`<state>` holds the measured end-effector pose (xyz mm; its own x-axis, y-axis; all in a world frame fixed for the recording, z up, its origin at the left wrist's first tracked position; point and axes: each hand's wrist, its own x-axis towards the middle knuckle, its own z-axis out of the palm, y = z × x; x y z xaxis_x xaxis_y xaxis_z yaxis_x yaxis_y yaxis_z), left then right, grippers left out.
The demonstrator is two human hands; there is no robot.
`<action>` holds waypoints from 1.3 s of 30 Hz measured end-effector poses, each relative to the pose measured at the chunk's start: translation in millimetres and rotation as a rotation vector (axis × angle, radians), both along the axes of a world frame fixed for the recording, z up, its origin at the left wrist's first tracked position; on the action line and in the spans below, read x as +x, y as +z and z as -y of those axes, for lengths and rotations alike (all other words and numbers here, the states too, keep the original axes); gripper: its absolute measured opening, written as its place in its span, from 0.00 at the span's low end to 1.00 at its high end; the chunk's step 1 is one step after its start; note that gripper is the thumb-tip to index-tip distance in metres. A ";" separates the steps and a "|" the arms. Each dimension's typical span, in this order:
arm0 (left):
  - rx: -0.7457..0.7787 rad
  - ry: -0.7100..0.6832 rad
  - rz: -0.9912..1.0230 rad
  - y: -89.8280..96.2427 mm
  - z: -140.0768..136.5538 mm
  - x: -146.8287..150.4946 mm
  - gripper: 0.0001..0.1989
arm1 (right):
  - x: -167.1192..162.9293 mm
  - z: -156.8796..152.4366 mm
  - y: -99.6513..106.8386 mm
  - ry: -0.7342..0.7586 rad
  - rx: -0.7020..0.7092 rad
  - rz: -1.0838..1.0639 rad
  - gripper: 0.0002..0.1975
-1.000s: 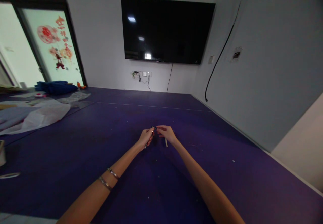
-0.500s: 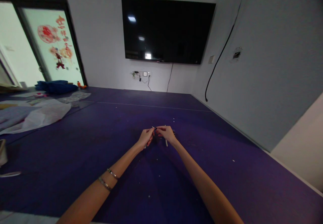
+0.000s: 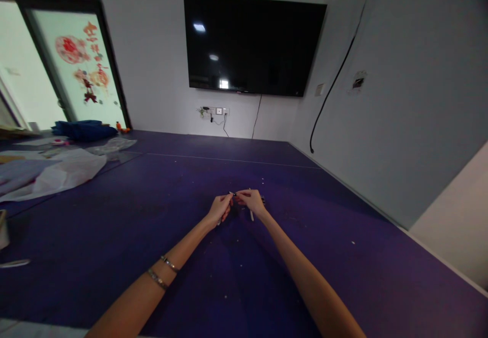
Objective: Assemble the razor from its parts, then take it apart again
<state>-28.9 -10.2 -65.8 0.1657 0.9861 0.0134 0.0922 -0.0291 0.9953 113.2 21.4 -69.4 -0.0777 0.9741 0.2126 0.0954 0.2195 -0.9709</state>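
Observation:
My left hand [image 3: 220,208] and my right hand [image 3: 251,201] meet almost fingertip to fingertip above the purple surface [image 3: 190,282]. Between their pinched fingers shows a small dark piece [image 3: 234,193], too small to name. Something pale lies at the left fingertips, and a light end [image 3: 218,222] sticks out below that palm; what it belongs to is hidden. Under my right hand a thin white stick [image 3: 251,216] pokes out, with a small dark item [image 3: 263,200] beside the wrist. Both hands are closed. Two bracelets [image 3: 158,278] circle my left forearm.
White plastic sheeting [image 3: 72,171] and a blue cloth bundle [image 3: 84,130] lie at the left. Tiny white bits [image 3: 353,242] are scattered about. A television [image 3: 255,45] hangs on the far wall; a black cable [image 3: 335,79] dangles along the right wall.
The fingertips and the small piece between them have shifted very slightly. Both arms stay practically where they were.

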 end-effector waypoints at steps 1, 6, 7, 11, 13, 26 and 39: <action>0.007 -0.005 -0.001 -1.2 -0.9 -0.3 0.19 | -0.4 -0.6 -0.3 -0.002 0.003 -0.001 0.13; 0.019 -0.012 -0.005 -4.7 -2.1 -0.4 0.20 | -3.4 -3.4 -3.5 -0.017 0.021 0.010 0.14; 0.020 -0.008 -0.003 -4.9 -1.9 -0.3 0.20 | -3.8 -3.6 -4.4 -0.021 0.027 0.016 0.14; 0.029 0.005 0.023 -4.0 -1.3 -0.5 0.20 | -3.4 -3.0 -6.3 -0.042 0.058 0.063 0.12; 0.029 0.008 0.062 -2.8 -1.2 -1.3 0.20 | -2.9 -1.3 -5.4 -0.060 0.082 0.096 0.10; 0.006 0.053 0.178 7.1 4.0 -6.1 0.17 | -16.4 14.6 1.8 -0.071 0.435 1.127 0.14; 0.022 0.027 0.202 3.6 4.9 -5.2 0.19 | 14.5 25.8 23.2 -0.279 0.287 1.188 0.14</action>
<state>-34.1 -15.1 -62.2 0.1310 0.9892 0.0657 -0.1086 -0.0516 0.9927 127.7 -4.4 -46.1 -0.1655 0.9184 0.3594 0.9551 0.2401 -0.1738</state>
